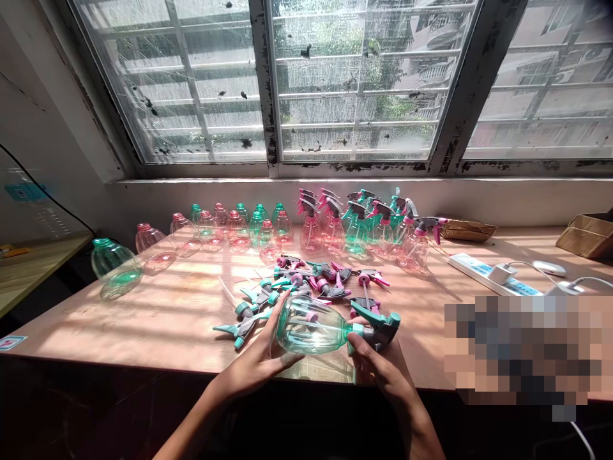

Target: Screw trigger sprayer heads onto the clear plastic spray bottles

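A clear green spray bottle [313, 324] lies sideways in the air over the table's front edge, its base to the left. My left hand [268, 348] is wrapped round the base end. At the neck, my right hand [373, 361] grips the collar of the green and grey trigger sprayer [380, 326], which sits on the bottle's mouth; how tightly it is screwed cannot be told. Just beyond the bottle is a loose pile of trigger sprayers [330, 281], some pink and grey, some green and grey, with thin dip tubes.
Several pink and green bottles without sprayers [238, 230] stand at the back left. Several bottles with sprayers [357, 233] stand at the back centre. A white power strip [493, 275], cables and brown paper trays [468, 229] are at right. A blurred patch hides the front right.
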The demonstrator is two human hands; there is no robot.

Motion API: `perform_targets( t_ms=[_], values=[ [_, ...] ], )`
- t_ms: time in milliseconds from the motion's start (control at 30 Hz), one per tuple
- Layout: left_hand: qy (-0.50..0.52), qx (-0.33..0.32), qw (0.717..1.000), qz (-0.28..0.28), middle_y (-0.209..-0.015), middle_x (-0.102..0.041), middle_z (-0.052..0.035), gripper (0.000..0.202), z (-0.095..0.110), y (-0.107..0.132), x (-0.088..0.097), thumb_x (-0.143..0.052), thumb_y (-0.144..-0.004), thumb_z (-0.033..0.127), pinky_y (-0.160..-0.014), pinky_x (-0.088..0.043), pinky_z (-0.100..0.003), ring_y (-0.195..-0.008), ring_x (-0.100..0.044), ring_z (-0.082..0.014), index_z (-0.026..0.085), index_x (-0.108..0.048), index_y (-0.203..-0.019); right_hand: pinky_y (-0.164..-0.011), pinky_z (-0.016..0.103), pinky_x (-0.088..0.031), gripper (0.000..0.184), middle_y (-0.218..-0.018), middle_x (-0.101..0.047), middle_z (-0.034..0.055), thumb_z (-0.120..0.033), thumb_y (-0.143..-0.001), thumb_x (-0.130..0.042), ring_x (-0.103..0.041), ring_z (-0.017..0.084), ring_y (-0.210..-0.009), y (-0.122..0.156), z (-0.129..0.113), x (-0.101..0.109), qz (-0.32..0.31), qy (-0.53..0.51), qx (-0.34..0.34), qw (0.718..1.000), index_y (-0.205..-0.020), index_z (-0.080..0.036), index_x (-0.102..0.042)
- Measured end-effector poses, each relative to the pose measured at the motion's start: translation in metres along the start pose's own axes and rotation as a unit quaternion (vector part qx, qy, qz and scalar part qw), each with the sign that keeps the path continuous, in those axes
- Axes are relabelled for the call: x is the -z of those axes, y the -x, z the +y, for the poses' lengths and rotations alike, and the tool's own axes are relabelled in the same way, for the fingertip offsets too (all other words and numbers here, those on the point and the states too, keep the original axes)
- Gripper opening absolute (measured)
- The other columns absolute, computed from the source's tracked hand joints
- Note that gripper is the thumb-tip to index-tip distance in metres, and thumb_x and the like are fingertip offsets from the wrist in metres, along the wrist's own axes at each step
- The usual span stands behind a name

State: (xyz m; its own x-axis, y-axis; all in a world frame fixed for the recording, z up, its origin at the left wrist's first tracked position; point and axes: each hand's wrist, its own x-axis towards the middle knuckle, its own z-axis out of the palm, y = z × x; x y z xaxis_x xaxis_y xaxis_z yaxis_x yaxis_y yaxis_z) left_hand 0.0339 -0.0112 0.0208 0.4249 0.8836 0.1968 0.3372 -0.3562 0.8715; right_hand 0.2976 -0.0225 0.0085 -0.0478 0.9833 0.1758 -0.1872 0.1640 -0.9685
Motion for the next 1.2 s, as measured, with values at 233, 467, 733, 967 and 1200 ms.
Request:
perform_targets(
  t_ms=[233, 467, 733, 967, 1200],
  values=[
    [0.000, 0.016, 1.000, -0.002, -0.175, -0.001, -0.0025, 0.103, 0.003, 0.001, -0.001, -0.072, -0.094, 0.046, -0.129, -0.009, -0.053, -0.159, 0.000, -0.0357, 0.038, 0.002, -0.165, -0.051, 0.026, -0.037, 0.035, -0.056, -0.056, -0.0026, -0.051, -0.079, -0.083, -0.048, 0.013, -0.052, 0.000, 0.001, 0.000, -0.005, -0.011, -0.009, 1.000, -0.075, -0.018, -0.070],
    [-0.047, 0.047, 0.998, -0.003, -0.173, -0.018, -0.0080, 0.106, 0.000, 0.002, 0.001, -0.073, -0.091, 0.051, -0.128, -0.016, -0.054, -0.158, -0.014, -0.0389, 0.032, 0.000, -0.166, -0.053, 0.025, -0.040, 0.036, -0.059, -0.057, -0.0027, -0.050, -0.081, -0.082, -0.050, 0.012, -0.053, 0.000, 0.005, 0.001, -0.008, -0.015, -0.010, 1.000, -0.076, -0.018, -0.068],
    [-0.053, 0.047, 0.997, -0.006, -0.170, -0.027, -0.0082, 0.102, -0.004, 0.004, 0.003, -0.070, -0.090, 0.056, -0.129, -0.015, -0.053, -0.157, -0.020, -0.0392, 0.030, -0.007, -0.166, -0.055, 0.025, -0.043, 0.038, -0.059, -0.056, -0.0025, -0.054, -0.084, -0.078, -0.052, 0.014, -0.056, 0.000, 0.004, 0.002, -0.019, 0.008, 0.001, 1.000, -0.075, -0.019, -0.066],
    [-0.017, 0.036, 0.999, -0.016, -0.174, -0.016, -0.0037, 0.093, -0.010, 0.005, 0.006, -0.066, -0.093, 0.052, -0.129, -0.005, -0.055, -0.159, -0.003, -0.0395, 0.031, -0.013, -0.166, -0.055, 0.025, -0.044, 0.036, -0.062, -0.060, -0.0014, -0.052, -0.082, -0.081, -0.054, 0.013, -0.056, 0.000, 0.005, 0.003, -0.007, 0.007, -0.005, 1.000, -0.081, -0.017, -0.071],
    [0.040, -0.017, 0.999, -0.009, -0.175, -0.007, -0.0045, 0.098, -0.004, 0.001, 0.001, -0.070, -0.093, 0.040, -0.129, -0.009, -0.054, -0.159, -0.005, -0.0367, 0.034, -0.005, -0.165, -0.053, 0.026, -0.043, 0.040, -0.061, -0.062, -0.0009, -0.055, -0.082, -0.079, -0.053, 0.014, -0.055, -0.001, 0.007, 0.003, -0.005, -0.008, -0.002, 1.000, -0.091, -0.017, -0.074]
  ],
)
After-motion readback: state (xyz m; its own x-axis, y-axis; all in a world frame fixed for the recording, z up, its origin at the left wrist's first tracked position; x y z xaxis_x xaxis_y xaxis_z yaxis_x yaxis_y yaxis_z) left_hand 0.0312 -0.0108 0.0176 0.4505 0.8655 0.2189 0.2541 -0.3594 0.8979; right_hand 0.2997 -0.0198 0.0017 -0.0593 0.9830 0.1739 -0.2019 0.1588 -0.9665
